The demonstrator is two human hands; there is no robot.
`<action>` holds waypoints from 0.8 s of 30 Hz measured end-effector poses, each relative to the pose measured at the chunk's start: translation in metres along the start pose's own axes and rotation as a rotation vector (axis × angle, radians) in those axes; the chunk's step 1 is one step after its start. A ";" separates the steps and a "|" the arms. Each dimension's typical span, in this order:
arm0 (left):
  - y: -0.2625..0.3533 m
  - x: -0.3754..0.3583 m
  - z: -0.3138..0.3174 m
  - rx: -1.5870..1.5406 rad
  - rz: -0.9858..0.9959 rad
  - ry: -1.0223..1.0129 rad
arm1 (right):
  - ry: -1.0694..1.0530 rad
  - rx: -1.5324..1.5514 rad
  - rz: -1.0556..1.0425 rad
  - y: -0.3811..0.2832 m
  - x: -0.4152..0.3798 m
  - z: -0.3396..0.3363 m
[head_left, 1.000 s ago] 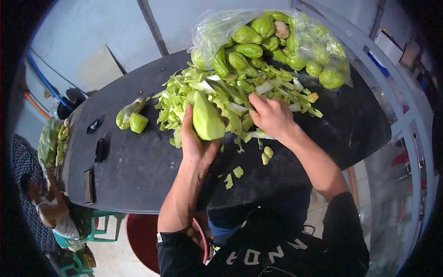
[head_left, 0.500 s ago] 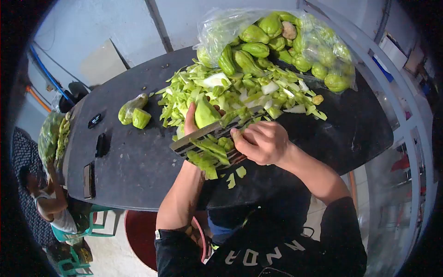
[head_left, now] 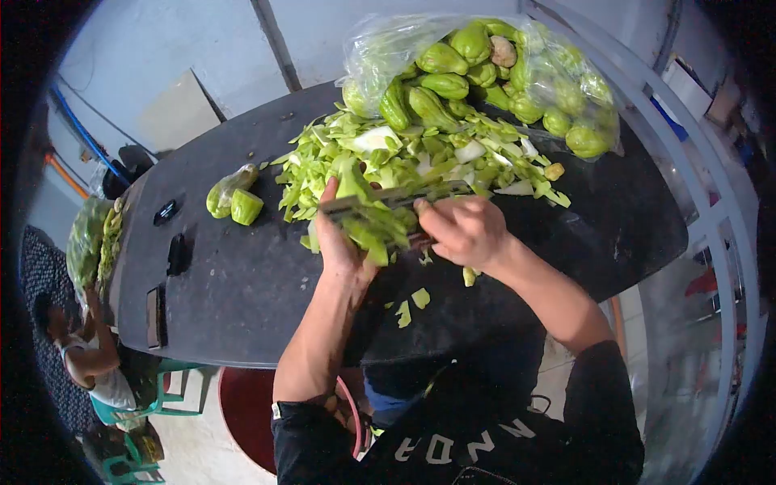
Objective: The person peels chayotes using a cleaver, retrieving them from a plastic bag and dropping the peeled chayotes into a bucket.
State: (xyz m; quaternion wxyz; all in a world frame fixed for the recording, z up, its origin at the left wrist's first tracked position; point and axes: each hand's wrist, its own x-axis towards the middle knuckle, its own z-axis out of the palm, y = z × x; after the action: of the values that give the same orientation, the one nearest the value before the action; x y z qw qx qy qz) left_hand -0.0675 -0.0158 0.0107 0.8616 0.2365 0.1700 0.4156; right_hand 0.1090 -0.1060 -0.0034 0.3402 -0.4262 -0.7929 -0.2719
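Observation:
My left hand [head_left: 340, 242] is closed around a pale green, partly peeled chayote [head_left: 348, 176] just above the near edge of the peel pile. A wide-bladed knife [head_left: 408, 196] is gripped in my right hand [head_left: 467, 229], its blade lying across the near side of the chayote. Strips of green peel [head_left: 368, 234] cling to the blade, blurred by motion. The blade and peel hide part of the chayote and some left fingers. Beyond both hands spreads a heap of peelings [head_left: 323, 166] with white chunks. A few peel scraps [head_left: 419, 298] lie on the dark table [head_left: 242, 291] near me.
A clear plastic bag [head_left: 368, 52] of whole chayotes stands at the back. To the left are a bagged green piece [head_left: 246, 207] and several dark objects, one a phone-like slab [head_left: 155, 317]. A red tub [head_left: 250, 420] sits below the edge; another person [head_left: 97, 360] sits far left.
The knife has moved up and away from me, along with my right hand. Some peel has slid or dropped from the blade, and a piece now shows below my right hand.

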 end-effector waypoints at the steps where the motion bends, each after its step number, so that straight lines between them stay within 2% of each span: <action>1: -0.002 -0.001 0.007 -0.003 0.037 0.038 | -0.015 0.006 0.055 0.003 0.000 0.001; 3: -0.004 -0.003 0.010 -0.002 0.060 0.041 | 0.025 -0.032 0.147 0.006 0.000 0.005; 7: -0.002 0.001 0.006 0.017 0.057 0.023 | -0.026 -0.035 0.111 0.004 0.000 -0.004; 12: -0.002 0.000 0.002 -0.007 0.023 -0.061 | 0.023 0.020 0.044 -0.004 0.007 -0.006; 13: -0.004 -0.001 0.006 -0.013 0.017 -0.022 | 0.022 0.018 0.047 0.000 0.006 -0.005; 16: -0.012 -0.002 0.013 0.018 0.101 0.025 | -0.060 -0.027 0.133 0.014 -0.004 0.002; 18: -0.012 -0.004 0.010 0.086 0.039 -0.028 | 0.015 -0.123 0.151 0.020 -0.005 0.006; 24: -0.008 0.000 0.004 0.118 0.020 -0.059 | -0.038 -0.162 0.280 0.033 -0.008 0.014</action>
State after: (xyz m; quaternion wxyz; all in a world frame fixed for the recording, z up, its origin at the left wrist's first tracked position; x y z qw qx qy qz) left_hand -0.0604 -0.0212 0.0093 0.8465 0.3008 0.1665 0.4065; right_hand 0.1362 -0.0842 -0.0135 0.3244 -0.5635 -0.7076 -0.2767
